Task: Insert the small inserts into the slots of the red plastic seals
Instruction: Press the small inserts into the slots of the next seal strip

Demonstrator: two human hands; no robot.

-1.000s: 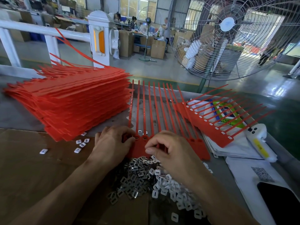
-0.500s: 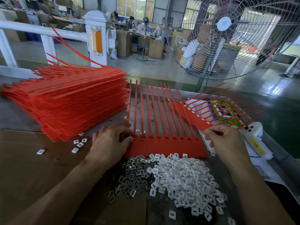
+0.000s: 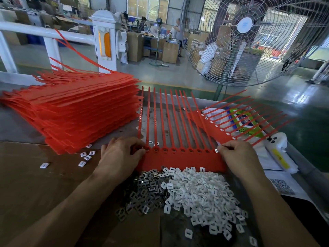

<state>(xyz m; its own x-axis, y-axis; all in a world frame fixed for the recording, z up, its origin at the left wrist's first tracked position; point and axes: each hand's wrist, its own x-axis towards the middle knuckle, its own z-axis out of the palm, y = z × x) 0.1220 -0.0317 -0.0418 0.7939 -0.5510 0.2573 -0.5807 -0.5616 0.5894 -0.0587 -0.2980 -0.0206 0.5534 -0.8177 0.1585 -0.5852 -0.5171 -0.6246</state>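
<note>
step: seating insert (image 3: 216,150) in rightmost slot of seal strip (image 3: 179,157) | right hand (image 3: 238,155) pinches insert | left hand (image 3: 121,155) fingers curled on strip's left end | next: press flush, take another from near pile (image 3: 199,191)

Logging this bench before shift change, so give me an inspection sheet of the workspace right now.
Surface: cardboard sheet on a grey bench.
Job's things: seal strip flat; white inserts and metal inserts piled; seal stack; filled strip.
Clutter: stray inserts, papers, white device.
Grippers: left hand holds the strip's end; right hand pinches an insert at the end slot.
Cables: nothing seen.
Surroundings: fan, railing, workers.
</note>
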